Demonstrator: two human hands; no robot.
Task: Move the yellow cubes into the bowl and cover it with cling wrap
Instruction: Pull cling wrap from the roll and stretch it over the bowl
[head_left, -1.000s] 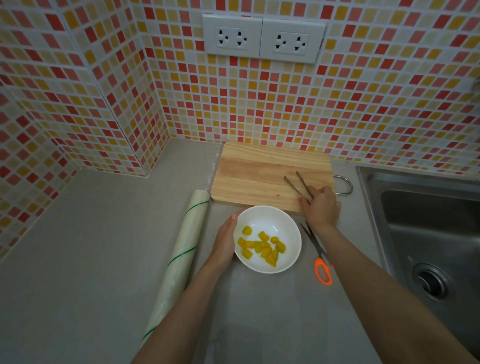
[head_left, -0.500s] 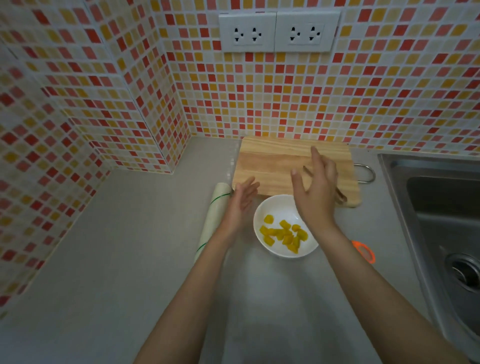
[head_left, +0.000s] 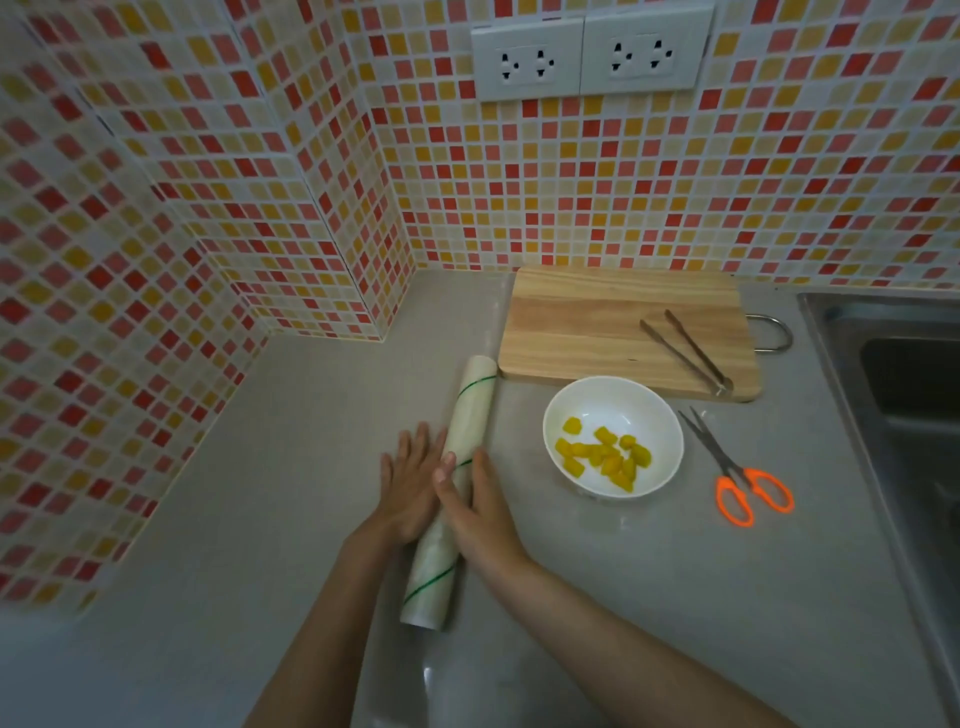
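Several yellow cubes (head_left: 602, 457) lie inside the white bowl (head_left: 660, 415) on the grey counter, in front of the wooden cutting board (head_left: 587, 322). The cling wrap roll (head_left: 467, 410), pale with green stripes, lies left of the bowl. My left hand (head_left: 410, 480) rests flat against the roll's left side, fingers extended. My right hand (head_left: 475, 506) lies over the roll's middle from the right, thumb across it. Neither hand is closed around the roll.
Metal tongs (head_left: 685, 351) lie on the board's right part. Orange-handled scissors (head_left: 737, 478) lie right of the bowl. A steel sink (head_left: 893, 395) drops off at the right. Tiled walls close the back and left, with sockets (head_left: 592, 52) above.
My right hand has left the tongs on the board, and my left hand has left the bowl. Both hands have moved left onto the cling wrap roll.
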